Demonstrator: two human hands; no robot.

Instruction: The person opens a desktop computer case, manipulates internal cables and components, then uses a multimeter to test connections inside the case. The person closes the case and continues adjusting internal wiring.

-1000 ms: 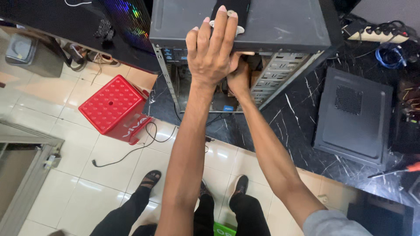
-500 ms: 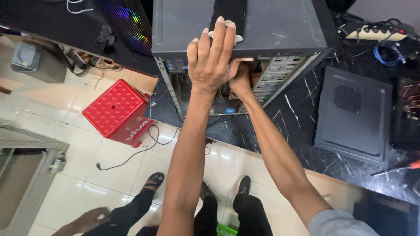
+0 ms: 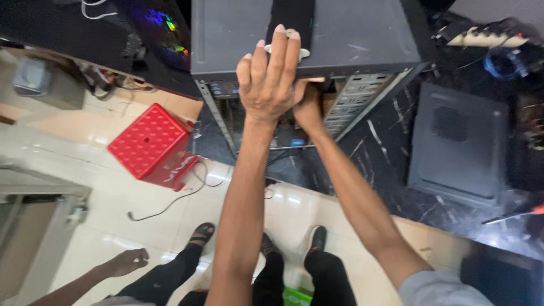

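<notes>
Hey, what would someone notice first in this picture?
Two bare arms reach up the middle: the left hand lies flat on top of a grey computer case, the right hand goes in under its edge. A red plastic stool stands on the pale floor, left.

The view drifted, so the red stool (image 3: 150, 146) slid toward 6 o'clock. The left hand (image 3: 271, 85) crept a little toward 12 o'clock over the computer case (image 3: 351, 39). Another person's hand (image 3: 127, 262) came in at 7 o'clock, beside the sandalled foot (image 3: 201, 233).
</notes>
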